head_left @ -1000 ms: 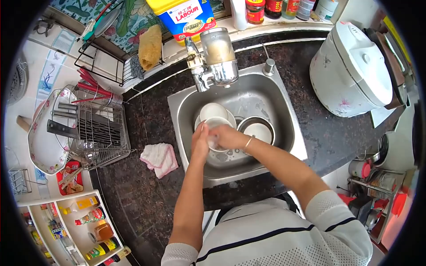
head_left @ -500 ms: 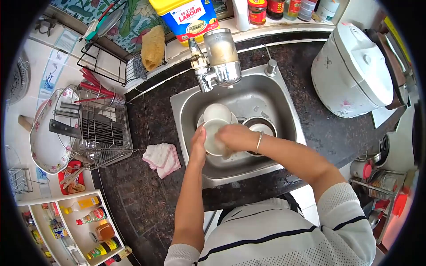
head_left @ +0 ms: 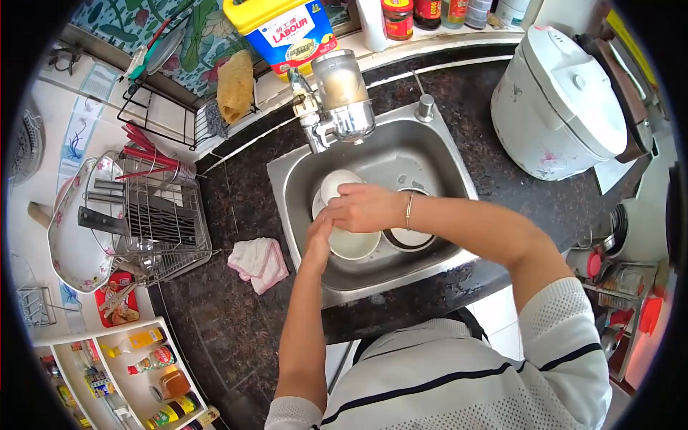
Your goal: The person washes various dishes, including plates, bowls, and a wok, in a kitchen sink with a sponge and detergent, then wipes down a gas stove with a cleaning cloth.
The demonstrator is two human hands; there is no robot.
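Observation:
A pale bowl (head_left: 356, 246) is tilted inside the metal sink (head_left: 394, 269). My left hand (head_left: 319, 236) grips its left rim. My right hand (head_left: 364, 206) lies across the bowl's upper left rim, close against the left hand, its fingers bent and closed; whatever they hold is hidden. Behind the hands, a small white bowl (head_left: 334, 186) rests on another pale dish, partly covered. A round container with a dark rim (head_left: 412, 239) sits in the sink under my right wrist.
The faucet with its filter (head_left: 344, 97) overhangs the sink's back edge. A folded cloth (head_left: 259, 264) lies left of the sink, near a wire cutlery rack (head_left: 165, 215). A white rice cooker (head_left: 552, 107) stands right, and a yellow-lidded tub (head_left: 287, 36) behind.
My right hand has moved from the bowl's inside up and left to the rim beside my left hand. The whole view has shifted slightly.

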